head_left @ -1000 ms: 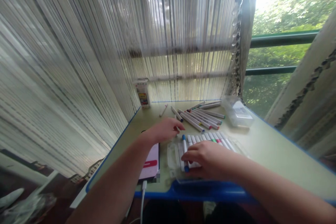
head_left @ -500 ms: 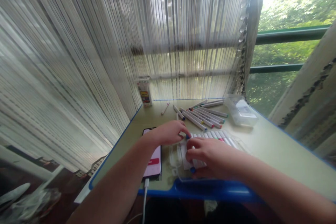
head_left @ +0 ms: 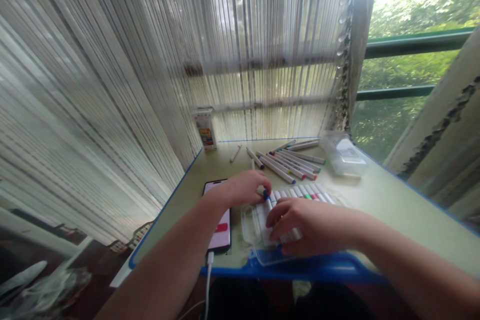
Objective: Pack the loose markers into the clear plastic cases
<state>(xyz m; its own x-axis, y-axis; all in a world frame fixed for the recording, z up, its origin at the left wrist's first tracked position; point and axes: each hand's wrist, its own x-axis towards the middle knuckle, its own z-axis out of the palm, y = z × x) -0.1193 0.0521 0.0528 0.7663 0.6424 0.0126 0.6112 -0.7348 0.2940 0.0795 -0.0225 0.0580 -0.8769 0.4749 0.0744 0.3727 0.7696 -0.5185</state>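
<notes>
A clear plastic marker case (head_left: pixel 250 220) lies near the front edge of the pale table, holding a row of white markers (head_left: pixel 303 193) with coloured caps. My right hand (head_left: pixel 305 225) rests curled on top of the markers in the case. My left hand (head_left: pixel 243 187) sits at the case's far left corner, fingertips pinched on the end of a blue-capped marker (head_left: pixel 267 196) that my right hand also touches.
Several loose markers (head_left: pixel 288 162) lie at the back of the table (head_left: pixel 378 200), a clear box (head_left: pixel 343 157) at the back right, a small carton (head_left: pixel 205 130) at the back left. A phone (head_left: pixel 219 220) with a cable lies left of the case.
My left hand moved right onto the case and took the end of the blue-capped marker. My right hand shifted slightly forward over the markers.
</notes>
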